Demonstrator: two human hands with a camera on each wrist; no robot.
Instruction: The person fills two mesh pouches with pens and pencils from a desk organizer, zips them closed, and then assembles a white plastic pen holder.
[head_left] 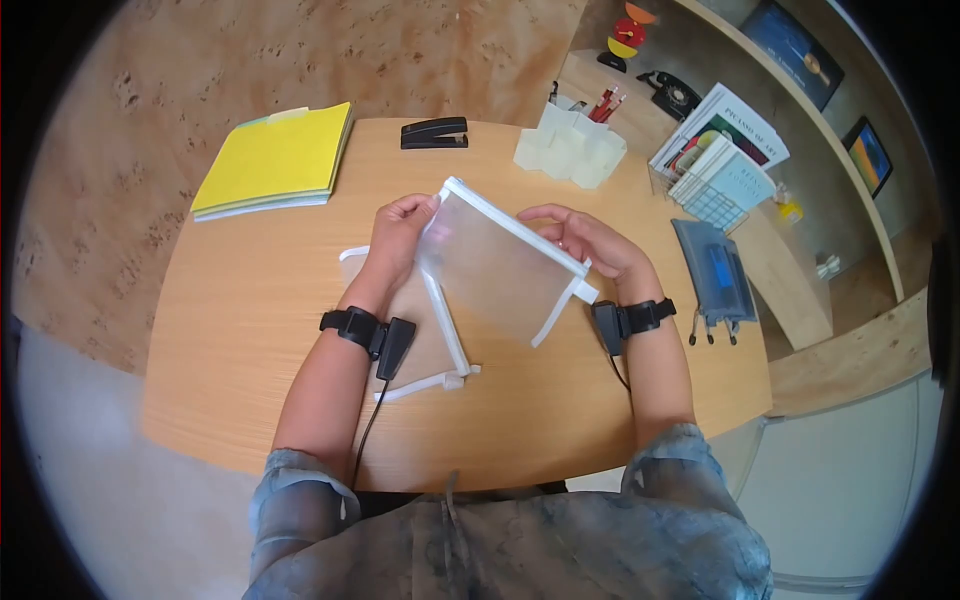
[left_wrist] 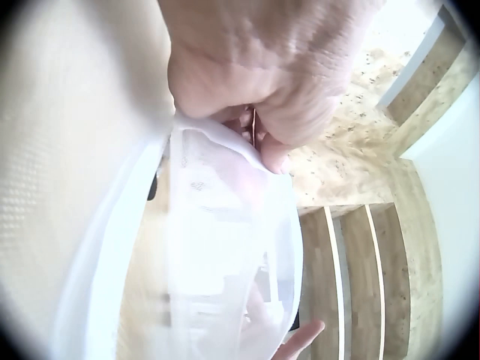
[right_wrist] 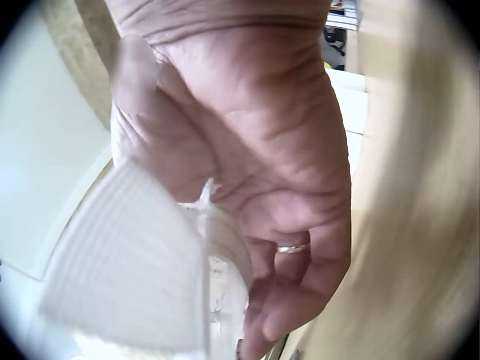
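Our left hand's fingers (left_wrist: 274, 154) curl over the top corner of the clear zip pouch (head_left: 495, 262), pinching its white edge; the left wrist view shows this pinch close up, with the mesh fabric hanging below. Our right hand's fingers (right_wrist: 300, 292) bend round the pouch's other end, and the right wrist view shows a ring on one of them, which the head view does not. Whether the right thumb presses the fabric we cannot tell for sure, as that view is blurred.

From the head view, the left hand (head_left: 400, 232) and right hand (head_left: 585, 243) hold the pouch tilted in the air above the wooden surface (head_left: 240, 330), near its middle. A second white-edged pouch (head_left: 425, 340) lies flat beneath it.

Farther out on the surface lie a yellow folder (head_left: 272, 160) at the far left, a black stapler (head_left: 434, 133) and a white desk organiser (head_left: 572, 148) with pens. A grey pouch (head_left: 710, 268) rests to the right, beside a wire rack of books (head_left: 715, 160).
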